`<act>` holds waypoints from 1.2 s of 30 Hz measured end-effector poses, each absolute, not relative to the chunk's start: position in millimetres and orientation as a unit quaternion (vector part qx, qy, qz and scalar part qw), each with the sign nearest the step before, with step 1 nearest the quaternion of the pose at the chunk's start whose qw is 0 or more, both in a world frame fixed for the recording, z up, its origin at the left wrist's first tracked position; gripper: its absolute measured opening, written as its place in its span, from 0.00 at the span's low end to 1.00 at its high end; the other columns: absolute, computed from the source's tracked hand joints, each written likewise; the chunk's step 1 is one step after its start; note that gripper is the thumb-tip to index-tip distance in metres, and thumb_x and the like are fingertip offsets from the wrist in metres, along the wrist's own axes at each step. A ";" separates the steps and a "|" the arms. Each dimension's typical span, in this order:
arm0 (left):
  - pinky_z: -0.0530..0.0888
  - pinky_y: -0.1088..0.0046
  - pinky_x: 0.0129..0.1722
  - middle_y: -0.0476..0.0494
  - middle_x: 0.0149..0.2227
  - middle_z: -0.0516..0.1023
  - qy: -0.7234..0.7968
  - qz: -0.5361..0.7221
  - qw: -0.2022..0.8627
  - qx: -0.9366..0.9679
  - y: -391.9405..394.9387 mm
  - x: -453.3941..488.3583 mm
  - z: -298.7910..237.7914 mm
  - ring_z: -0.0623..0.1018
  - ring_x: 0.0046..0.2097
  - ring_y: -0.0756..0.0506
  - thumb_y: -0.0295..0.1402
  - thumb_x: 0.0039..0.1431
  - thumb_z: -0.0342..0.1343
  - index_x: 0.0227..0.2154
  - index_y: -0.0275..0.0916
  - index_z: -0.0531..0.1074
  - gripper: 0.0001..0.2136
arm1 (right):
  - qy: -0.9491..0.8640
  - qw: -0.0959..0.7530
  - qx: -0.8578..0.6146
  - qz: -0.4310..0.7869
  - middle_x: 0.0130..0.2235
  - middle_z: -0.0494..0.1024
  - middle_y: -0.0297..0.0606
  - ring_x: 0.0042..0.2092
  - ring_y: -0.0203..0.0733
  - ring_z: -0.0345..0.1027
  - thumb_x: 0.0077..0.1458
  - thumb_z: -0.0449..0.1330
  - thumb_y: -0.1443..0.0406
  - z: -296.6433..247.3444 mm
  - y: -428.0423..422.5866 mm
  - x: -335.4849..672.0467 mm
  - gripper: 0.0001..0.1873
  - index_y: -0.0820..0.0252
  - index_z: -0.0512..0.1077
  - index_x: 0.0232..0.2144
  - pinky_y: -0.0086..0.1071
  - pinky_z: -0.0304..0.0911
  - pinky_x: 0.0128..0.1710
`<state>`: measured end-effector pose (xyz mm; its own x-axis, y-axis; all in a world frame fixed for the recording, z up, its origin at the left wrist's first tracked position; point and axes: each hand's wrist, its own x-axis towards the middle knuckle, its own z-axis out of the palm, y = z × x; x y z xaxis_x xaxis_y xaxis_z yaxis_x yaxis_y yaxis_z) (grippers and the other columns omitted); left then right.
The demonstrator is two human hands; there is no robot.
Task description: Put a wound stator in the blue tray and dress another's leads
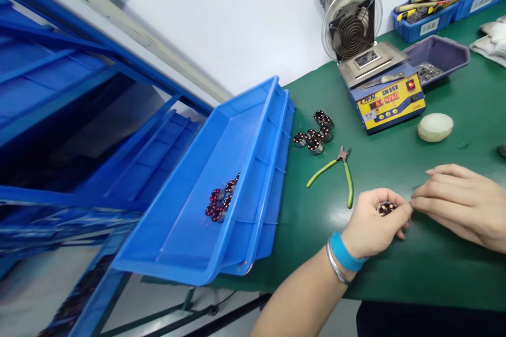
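Note:
My left hand (pixel 373 226), with a blue wristband and a silver bangle, is closed around a small copper-wound motor stator (pixel 386 208) just above the green table. Close by on the right, my right hand (pixel 462 205) has its fingers pressed together, their tips near the left thumb and the stator. Whatever those fingertips pinch, if anything, is too small to make out. Beyond the left hand lie cutting pliers (pixel 349 184) with green handles, jaws apart. Several similar stators (pixel 315 146) form a loose group behind the pliers.
Stacked blue trays (pixel 190 237) at the left hold several stators (pixel 216 211). A yellow-and-blue solder pot (pixel 389 102) with lit digits stands at the back, below a fan duct (pixel 353 31). Nearby are a pale oval block (pixel 435 127), a purple bin (pixel 450 55) and a blue tool box (pixel 425 29).

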<state>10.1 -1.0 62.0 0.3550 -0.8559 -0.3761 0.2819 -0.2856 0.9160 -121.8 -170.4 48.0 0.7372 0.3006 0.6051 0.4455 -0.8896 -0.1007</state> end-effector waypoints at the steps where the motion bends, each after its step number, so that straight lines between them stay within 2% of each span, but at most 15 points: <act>1: 0.65 0.78 0.24 0.50 0.22 0.70 -0.257 -0.490 0.551 0.625 -0.1 8.5 60.6 0.68 0.22 0.53 0.40 0.54 0.64 0.27 0.37 0.69 0.13 | -0.195 0.127 -0.925 -0.300 0.42 0.79 0.39 0.40 0.41 0.72 0.72 0.49 0.72 47.6 -168.9 -122.6 0.13 0.61 0.72 0.48 0.44 0.56 0.56; 4: 0.66 0.74 0.29 0.48 0.25 0.71 -0.412 -0.296 0.556 0.659 2.9 3.7 54.3 0.69 0.27 0.50 0.31 0.57 0.58 0.27 0.37 0.70 0.05 | -0.096 0.291 -0.924 -0.231 0.36 0.77 0.34 0.36 0.39 0.70 0.73 0.52 0.66 44.3 -162.9 -124.5 0.11 0.57 0.73 0.40 0.39 0.63 0.46; 6: 0.68 0.71 0.33 0.46 0.28 0.73 -0.513 -0.153 0.541 0.649 4.6 1.5 51.2 0.72 0.31 0.48 0.28 0.57 0.56 0.28 0.38 0.70 0.03 | 0.000 0.467 -0.877 -0.111 0.29 0.74 0.33 0.31 0.39 0.67 0.73 0.51 0.57 42.0 -160.0 -124.7 0.19 0.58 0.71 0.31 0.34 0.62 0.33; 9: 0.68 0.71 0.33 0.45 0.29 0.74 -0.501 -0.164 0.544 0.653 5.6 0.9 53.2 0.72 0.31 0.48 0.29 0.59 0.57 0.28 0.38 0.70 0.04 | 0.056 0.590 -0.806 -0.003 0.26 0.72 0.34 0.28 0.40 0.67 0.72 0.51 0.50 40.4 -160.4 -124.5 0.25 0.58 0.69 0.27 0.33 0.61 0.28; 11: 0.67 0.74 0.29 0.47 0.26 0.72 -0.395 -0.306 0.560 0.661 4.5 2.9 58.1 0.70 0.28 0.50 0.32 0.58 0.58 0.27 0.38 0.70 0.06 | 0.024 0.524 -0.847 -0.079 0.31 0.76 0.35 0.33 0.42 0.70 0.71 0.56 0.54 40.5 -163.2 -125.0 0.17 0.57 0.73 0.34 0.34 0.65 0.32; 13: 0.65 0.76 0.26 0.48 0.24 0.70 -0.292 -0.434 0.559 0.643 2.4 6.3 63.3 0.68 0.24 0.52 0.36 0.56 0.60 0.27 0.37 0.70 0.09 | -0.040 0.383 -0.902 -0.194 0.38 0.78 0.36 0.38 0.43 0.72 0.69 0.59 0.61 41.3 -166.2 -125.5 0.05 0.55 0.73 0.43 0.35 0.66 0.38; 16: 0.65 0.78 0.25 0.48 0.23 0.71 -0.235 -0.508 0.551 0.619 -0.5 10.3 67.3 0.68 0.23 0.53 0.41 0.50 0.66 0.26 0.36 0.70 0.14 | -0.139 0.200 -0.927 -0.285 0.42 0.78 0.39 0.41 0.43 0.71 0.68 0.57 0.71 43.9 -167.9 -125.5 0.06 0.58 0.71 0.46 0.39 0.65 0.47; 18: 0.65 0.78 0.24 0.48 0.23 0.71 -0.232 -0.513 0.549 0.618 -0.9 9.8 67.0 0.68 0.23 0.53 0.41 0.50 0.65 0.26 0.36 0.70 0.14 | -0.174 0.144 -0.926 -0.303 0.41 0.77 0.39 0.40 0.42 0.71 0.68 0.54 0.74 45.4 -166.1 -125.0 0.08 0.60 0.71 0.45 0.42 0.62 0.52; 20: 0.63 0.77 0.25 0.49 0.23 0.69 -0.262 -0.479 0.549 0.632 0.3 7.1 65.1 0.66 0.23 0.53 0.39 0.54 0.62 0.27 0.37 0.69 0.11 | -0.162 0.167 -0.924 -0.304 0.39 0.78 0.38 0.39 0.42 0.72 0.68 0.54 0.73 46.0 -162.6 -124.4 0.08 0.59 0.71 0.43 0.42 0.63 0.51; 22: 0.65 0.74 0.28 0.47 0.25 0.70 -0.348 -0.377 0.552 0.657 2.3 3.7 62.6 0.67 0.26 0.51 0.35 0.57 0.59 0.27 0.37 0.70 0.07 | -0.087 0.297 -0.919 -0.244 0.35 0.77 0.35 0.34 0.40 0.71 0.70 0.54 0.68 45.3 -159.1 -123.7 0.08 0.57 0.71 0.37 0.37 0.66 0.40; 25: 0.68 0.70 0.36 0.44 0.30 0.74 -0.466 -0.219 0.539 0.666 4.6 1.0 60.3 0.72 0.33 0.47 0.30 0.58 0.57 0.27 0.38 0.71 0.05 | 0.028 0.540 -0.839 -0.064 0.26 0.72 0.33 0.28 0.39 0.67 0.72 0.52 0.58 42.9 -158.0 -123.3 0.19 0.57 0.67 0.28 0.32 0.61 0.26; 27: 0.68 0.71 0.34 0.45 0.28 0.73 -0.446 -0.245 0.544 0.667 4.5 1.5 60.9 0.71 0.31 0.48 0.30 0.58 0.58 0.27 0.38 0.71 0.05 | 0.041 0.584 -0.811 -0.020 0.26 0.72 0.32 0.28 0.39 0.68 0.72 0.52 0.55 41.7 -160.6 -123.8 0.20 0.57 0.68 0.28 0.31 0.63 0.27; 31: 0.62 0.77 0.25 0.49 0.23 0.69 -0.286 -0.444 0.555 0.643 1.5 6.9 65.3 0.65 0.24 0.53 0.35 0.56 0.60 0.27 0.37 0.70 0.08 | -0.053 0.367 -0.906 -0.205 0.38 0.78 0.36 0.38 0.41 0.72 0.69 0.58 0.63 41.1 -165.0 -124.7 0.04 0.56 0.73 0.41 0.34 0.67 0.38; 34: 0.63 0.78 0.24 0.48 0.22 0.71 -0.247 -0.490 0.553 0.627 -0.5 10.1 67.1 0.66 0.23 0.54 0.37 0.53 0.62 0.26 0.36 0.70 0.10 | -0.131 0.213 -0.926 -0.282 0.41 0.78 0.36 0.39 0.42 0.71 0.68 0.56 0.70 42.3 -162.4 -123.5 0.07 0.55 0.71 0.45 0.41 0.65 0.48; 36: 0.64 0.79 0.23 0.49 0.22 0.71 -0.244 -0.497 0.551 0.624 -1.3 10.3 66.5 0.67 0.22 0.54 0.37 0.52 0.63 0.26 0.36 0.70 0.11 | -0.137 0.213 -0.929 -0.271 0.36 0.76 0.34 0.35 0.40 0.69 0.69 0.53 0.71 44.7 -160.7 -122.6 0.08 0.56 0.70 0.41 0.43 0.64 0.50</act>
<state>10.3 -1.3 66.5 0.3856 -0.8533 -0.3510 0.2435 -0.2728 0.9307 -122.6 -160.7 44.7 0.8162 0.1384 0.5609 0.3692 -0.8717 -0.3222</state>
